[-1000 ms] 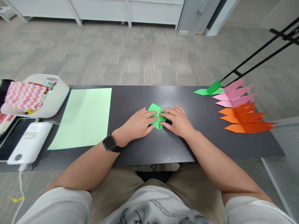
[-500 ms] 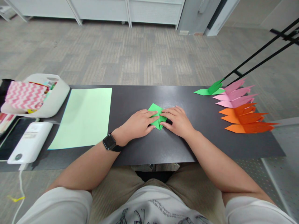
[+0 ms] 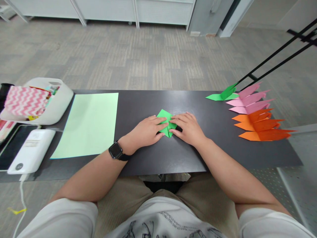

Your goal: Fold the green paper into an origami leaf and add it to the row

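A small diamond of folded green origami paper (image 3: 162,114) lies on the dark table between my two hands. From the left, my left hand (image 3: 148,130) presses its fingers over the paper's left side, with the thumb at the lower edge. My right hand (image 3: 187,129) grips the right side, its fingertips on top and its thumb near the lower corner. A crease line shows near the bottom tip. Fingers cover part of the folds.
Light green paper sheets (image 3: 90,124) lie left, beside a white power bank (image 3: 32,150), a phone (image 3: 15,145) and a white basket (image 3: 60,104). At the right stand green (image 3: 223,95), pink (image 3: 247,100) and orange (image 3: 260,129) paper cranes, near a black frame (image 3: 267,59).
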`<state>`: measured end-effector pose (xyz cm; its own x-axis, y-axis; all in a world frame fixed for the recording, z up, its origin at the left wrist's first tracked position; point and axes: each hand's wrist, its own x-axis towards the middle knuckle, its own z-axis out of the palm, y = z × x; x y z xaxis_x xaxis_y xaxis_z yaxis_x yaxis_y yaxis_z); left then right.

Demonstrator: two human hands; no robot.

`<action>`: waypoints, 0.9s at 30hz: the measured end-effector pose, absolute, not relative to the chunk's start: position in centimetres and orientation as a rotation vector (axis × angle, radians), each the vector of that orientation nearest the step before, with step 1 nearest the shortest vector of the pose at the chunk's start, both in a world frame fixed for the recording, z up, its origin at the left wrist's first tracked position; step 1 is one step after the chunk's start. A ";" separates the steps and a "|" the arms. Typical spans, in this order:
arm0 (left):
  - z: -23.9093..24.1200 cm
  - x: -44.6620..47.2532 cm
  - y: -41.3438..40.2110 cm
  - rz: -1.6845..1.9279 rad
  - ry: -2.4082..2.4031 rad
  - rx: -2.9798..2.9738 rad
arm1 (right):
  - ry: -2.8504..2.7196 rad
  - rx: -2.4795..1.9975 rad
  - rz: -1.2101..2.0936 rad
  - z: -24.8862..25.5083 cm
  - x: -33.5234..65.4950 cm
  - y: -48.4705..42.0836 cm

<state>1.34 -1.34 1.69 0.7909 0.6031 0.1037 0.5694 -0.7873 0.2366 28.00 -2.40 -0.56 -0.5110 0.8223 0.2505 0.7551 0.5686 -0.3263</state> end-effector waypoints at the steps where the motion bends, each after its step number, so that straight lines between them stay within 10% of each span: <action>1: 1.7 1.3 -1.3 0.258 0.924 2.789 | -2.428 -1.283 0.246 -0.6 28.0 -2.4; 27: 2.0 1.6 -1.4 0.231 0.946 2.742 | -2.359 -1.375 0.204 -0.7 27.2 -1.9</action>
